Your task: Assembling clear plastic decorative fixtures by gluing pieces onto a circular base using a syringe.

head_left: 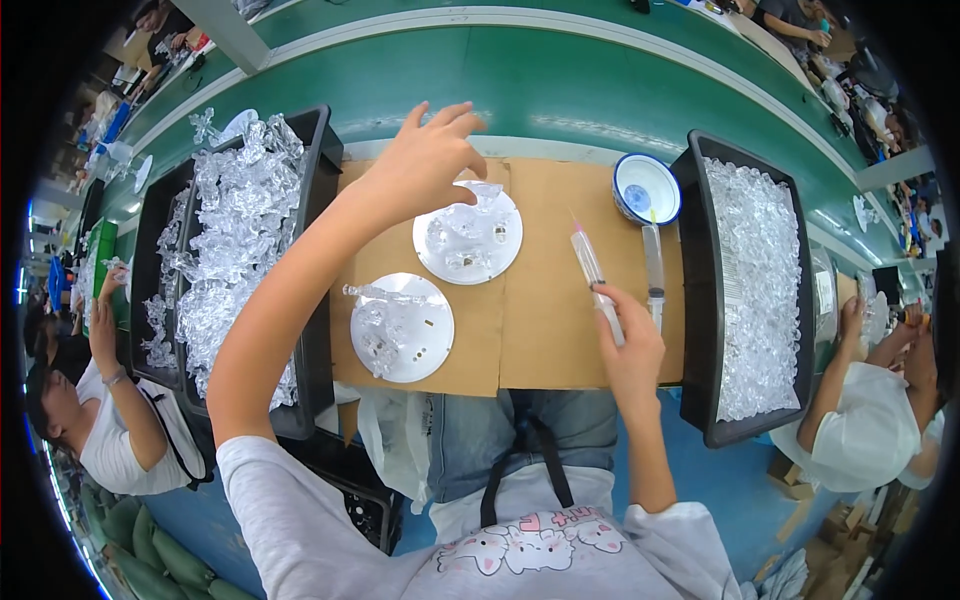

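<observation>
My left hand (425, 165) hovers over the far edge of a white round plate (505, 228), fingers spread and curved. Clear plastic pieces (462, 240) lie on that plate; the hand's thumb is close to them, and contact is hard to make out. A nearer white round plate (434, 340) carries another clear plastic piece (378, 335). In my right hand (630, 345) is a syringe (588, 258) with a pink needle tip, pointing away from me and slightly left. A second syringe (654, 262) with a yellow tip lies beside it, tip against a blue-rimmed white bowl (632, 210).
A black bin (322, 200) heaped with clear plastic parts flanks the brown cardboard work surface (550, 350) on the left. On the right stands another black bin (705, 380) full of small clear pieces. People sit working at both sides. Beyond runs a green surface (540, 95).
</observation>
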### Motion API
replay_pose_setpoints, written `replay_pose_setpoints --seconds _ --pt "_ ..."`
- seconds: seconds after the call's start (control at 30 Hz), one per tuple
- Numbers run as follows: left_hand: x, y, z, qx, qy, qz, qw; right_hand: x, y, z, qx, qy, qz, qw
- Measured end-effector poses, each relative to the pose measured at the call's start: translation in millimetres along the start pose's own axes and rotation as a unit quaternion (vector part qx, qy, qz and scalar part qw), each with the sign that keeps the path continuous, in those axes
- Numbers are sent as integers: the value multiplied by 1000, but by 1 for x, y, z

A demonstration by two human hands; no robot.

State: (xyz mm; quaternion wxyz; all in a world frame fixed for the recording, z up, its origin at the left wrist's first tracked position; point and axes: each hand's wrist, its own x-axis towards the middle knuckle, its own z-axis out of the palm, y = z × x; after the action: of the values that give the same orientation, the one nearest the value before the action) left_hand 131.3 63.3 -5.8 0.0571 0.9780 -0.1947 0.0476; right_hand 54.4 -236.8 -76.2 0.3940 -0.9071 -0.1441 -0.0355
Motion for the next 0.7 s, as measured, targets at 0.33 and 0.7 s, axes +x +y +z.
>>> replay_pose_setpoints --seconds 0.33,0.7 --pt "-2 14 2 125 -15 49 991 -9 3 7 -70 -20 -66 995" --pt "-257 -117 -56 101 -17 -343 934 -47 -24 -29 51 -31 -73 996"
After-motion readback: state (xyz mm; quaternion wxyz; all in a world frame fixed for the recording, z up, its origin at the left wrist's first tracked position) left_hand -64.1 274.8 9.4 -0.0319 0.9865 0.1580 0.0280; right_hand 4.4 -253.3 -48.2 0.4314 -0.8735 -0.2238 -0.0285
